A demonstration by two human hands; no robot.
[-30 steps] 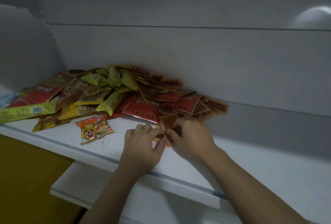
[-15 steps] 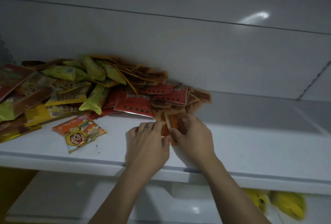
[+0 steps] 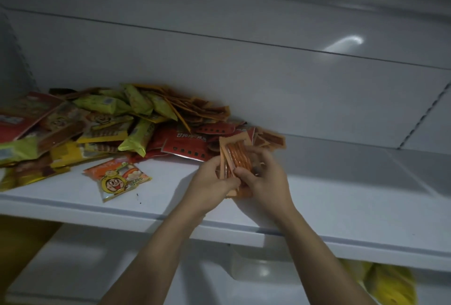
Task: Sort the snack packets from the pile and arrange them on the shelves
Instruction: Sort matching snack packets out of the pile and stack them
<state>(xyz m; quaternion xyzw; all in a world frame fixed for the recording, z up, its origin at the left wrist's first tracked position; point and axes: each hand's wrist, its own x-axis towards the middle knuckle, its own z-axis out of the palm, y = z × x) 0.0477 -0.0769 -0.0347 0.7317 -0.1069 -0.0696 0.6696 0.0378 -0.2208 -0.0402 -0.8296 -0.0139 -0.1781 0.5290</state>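
Between the two hands, held just above the white shelf (image 3: 73, 207), a thin stack of orange stick-snack packets (image 3: 238, 155) stands tilted, its top edge leaning away from the person. The left hand (image 3: 210, 182) grips the stack's left edge with curled fingers. The right hand (image 3: 266, 180) pinches the same stack from the right, its thumb across the near face and its fingers curled behind.

Just beyond both hands and spreading far to the left, the pile of snack packets (image 3: 122, 124) lies heaped against the shelf's back wall (image 3: 244, 80). A red packet (image 3: 185, 146) sits at the pile's near edge, close to the left hand's fingertips. Left of the left hand, an orange cartoon-face packet (image 3: 117, 177) lies flat by itself on the shelf. Below the right forearm, blurred yellow packets (image 3: 390, 285) rest on the lower shelf (image 3: 97, 268).
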